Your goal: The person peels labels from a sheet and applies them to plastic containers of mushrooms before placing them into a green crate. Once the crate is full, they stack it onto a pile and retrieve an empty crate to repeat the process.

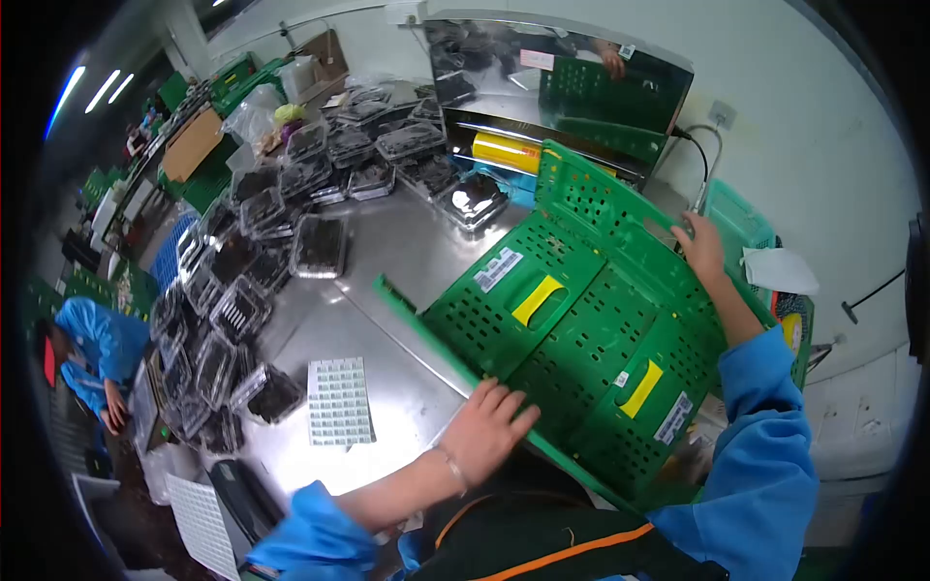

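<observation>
A green perforated plastic crate with folding panels and yellow handle strips lies tilted over the metal table's edge in front of me. My left hand has its fingers hooked over the crate's near rim; a thin bracelet circles that wrist. On the far right rim, my right hand grips the crate, its fingertips partly hidden behind the panel. White printed labels are stuck on the crate panels. Left of my left hand, a sheet of small labels lies flat on the table.
Clear plastic boxes with dark contents are heaped along the table's left and back. A steel wrapping machine with a yellow film roll stands behind the crate. A teal basket sits at right. Another person in blue works at far left.
</observation>
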`<state>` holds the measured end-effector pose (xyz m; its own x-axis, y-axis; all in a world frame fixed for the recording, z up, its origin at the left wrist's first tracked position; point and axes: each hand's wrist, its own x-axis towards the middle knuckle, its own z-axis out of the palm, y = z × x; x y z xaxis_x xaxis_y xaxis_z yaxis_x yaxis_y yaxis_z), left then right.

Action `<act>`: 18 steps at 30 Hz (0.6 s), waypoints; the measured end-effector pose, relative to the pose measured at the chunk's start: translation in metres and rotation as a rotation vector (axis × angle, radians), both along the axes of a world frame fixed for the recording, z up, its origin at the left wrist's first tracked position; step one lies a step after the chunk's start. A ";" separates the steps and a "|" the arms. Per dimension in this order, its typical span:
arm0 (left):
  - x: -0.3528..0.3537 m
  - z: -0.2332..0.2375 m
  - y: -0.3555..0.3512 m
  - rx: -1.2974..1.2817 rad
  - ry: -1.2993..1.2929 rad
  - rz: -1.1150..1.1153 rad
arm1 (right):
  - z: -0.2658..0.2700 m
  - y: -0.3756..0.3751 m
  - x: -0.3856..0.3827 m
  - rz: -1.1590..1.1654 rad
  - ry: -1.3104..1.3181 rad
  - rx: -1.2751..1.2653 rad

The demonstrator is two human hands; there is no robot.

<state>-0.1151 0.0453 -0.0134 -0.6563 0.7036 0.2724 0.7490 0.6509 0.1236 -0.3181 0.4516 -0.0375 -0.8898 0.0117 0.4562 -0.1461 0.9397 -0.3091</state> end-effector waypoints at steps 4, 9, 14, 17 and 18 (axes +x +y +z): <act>-0.083 0.073 0.027 -0.259 -1.025 -0.240 | 0.004 -0.032 0.001 0.244 0.221 0.052; -0.188 -0.103 0.043 -0.283 0.116 -1.182 | -0.044 -0.078 0.088 0.862 -0.351 0.280; -0.158 -0.143 0.066 -0.480 -0.183 -1.108 | -0.085 -0.102 0.190 0.870 -0.514 0.208; -0.153 -0.133 0.073 -0.604 -0.281 -0.997 | -0.099 -0.112 0.178 0.770 -0.749 0.271; -0.155 -0.127 0.070 -0.444 -0.275 -0.983 | -0.096 -0.118 0.171 0.758 -0.819 0.275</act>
